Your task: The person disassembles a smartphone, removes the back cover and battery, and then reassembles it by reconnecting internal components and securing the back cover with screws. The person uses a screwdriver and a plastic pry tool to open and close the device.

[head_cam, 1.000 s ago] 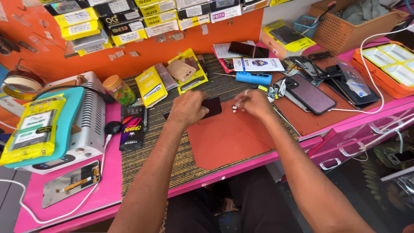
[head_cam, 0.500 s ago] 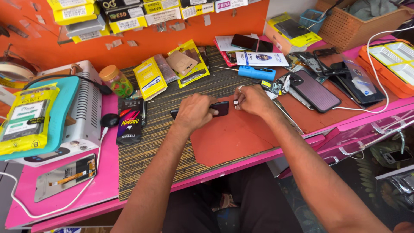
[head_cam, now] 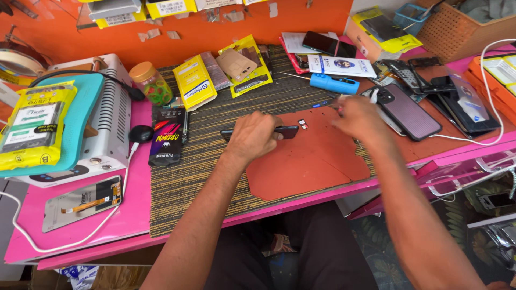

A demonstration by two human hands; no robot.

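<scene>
My left hand (head_cam: 255, 135) grips a dark phone (head_cam: 286, 131), holding it on its edge over the red work mat (head_cam: 301, 166). Two small pale parts (head_cam: 302, 124) lie on the mat just right of the phone. My right hand (head_cam: 357, 115) is blurred and hovers over the mat's right end, apart from the phone, close to a small silvery tool (head_cam: 338, 100). Its fingers are curled, and I cannot make out whether they hold anything.
A blue-handled screwdriver (head_cam: 333, 83) lies behind the mat. Several phones (head_cam: 411, 113) and cases crowd the right side. A white machine with a teal top (head_cam: 80, 123) stands at left, a loose screen panel (head_cam: 80, 201) before it. Yellow packets (head_cam: 194, 83), a jar (head_cam: 152, 83), a wicker basket (head_cam: 462, 21).
My right hand has pulled away from the phone toward the right. The small parts now lie on the mat. My left hand still holds the phone.
</scene>
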